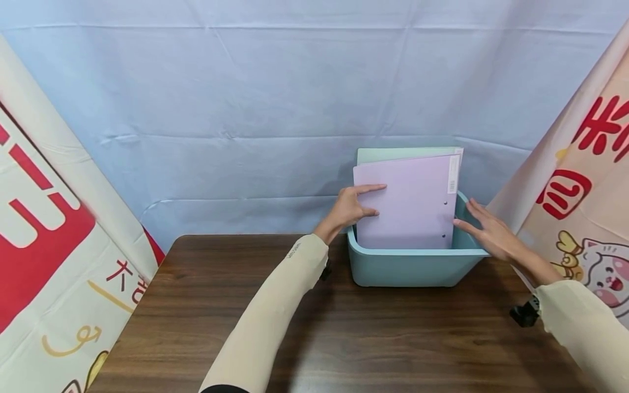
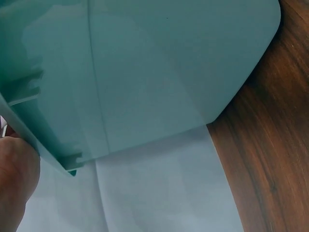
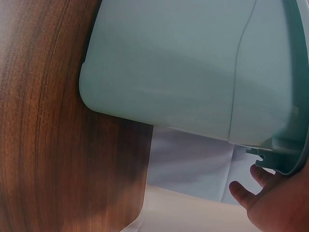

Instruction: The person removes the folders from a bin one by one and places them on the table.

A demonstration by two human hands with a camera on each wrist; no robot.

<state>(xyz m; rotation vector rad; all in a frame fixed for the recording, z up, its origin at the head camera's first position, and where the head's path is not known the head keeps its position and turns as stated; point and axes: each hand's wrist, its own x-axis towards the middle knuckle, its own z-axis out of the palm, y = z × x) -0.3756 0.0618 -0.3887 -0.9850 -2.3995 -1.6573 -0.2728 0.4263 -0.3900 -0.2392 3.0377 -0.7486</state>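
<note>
A purple folder point(image 1: 403, 207) stands upright in a light blue-green plastic bin point(image 1: 403, 268), with a pale green folder point(image 1: 408, 155) behind it. My left hand point(image 1: 346, 207) is at the purple folder's left edge, index finger and thumb stretched across its front. My right hand point(image 1: 493, 234) is over the bin's right end, its fingers extended and the thumb by the folder's right edge. The left wrist view shows part of the left hand point(image 2: 17, 169) beside the bin's rim. Fingers of the right hand point(image 3: 275, 198) appear below the rim in the right wrist view.
The bin stands on a dark brown wooden table point(image 1: 236, 305), near its back edge. A pale blue cloth point(image 1: 221, 109) hangs behind. Printed cloths flank the table on the left point(image 1: 54, 245) and right point(image 1: 589, 207).
</note>
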